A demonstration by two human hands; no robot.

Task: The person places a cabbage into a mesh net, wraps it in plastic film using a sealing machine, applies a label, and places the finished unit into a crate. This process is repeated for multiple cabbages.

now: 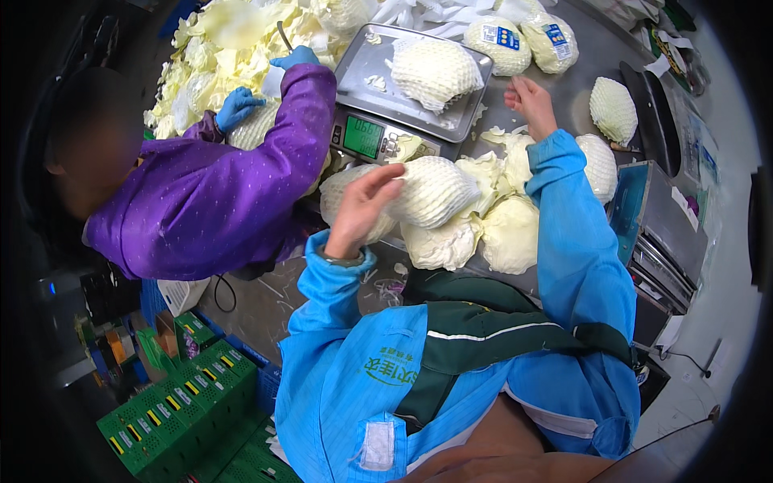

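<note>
My left hand (364,208), fingers apart and slightly curled, is beside a cabbage in white foam netting (438,192); I cannot tell whether it touches the netting. Across the table, my right hand (531,102) has its fingers bent inward, near a netted cabbage with a printed label (498,45). No object shows in that hand, though its fingertips are partly hidden. Between and beyond my hands stands a digital scale (386,136) with a lit display. On its steel tray (362,96) rests another netted cabbage (435,72), with scraps of leaf. Bare cabbages (512,232) lie closest to my body.
At left, a co-worker in a purple sleeve (241,175) and blue gloves (238,108) holds a curved tool (284,36) near heaped cabbage leaves (205,66). More netted cabbages (613,111) sit at right, beside a dark curved tray (649,115). Green crates (181,404) stand lower left.
</note>
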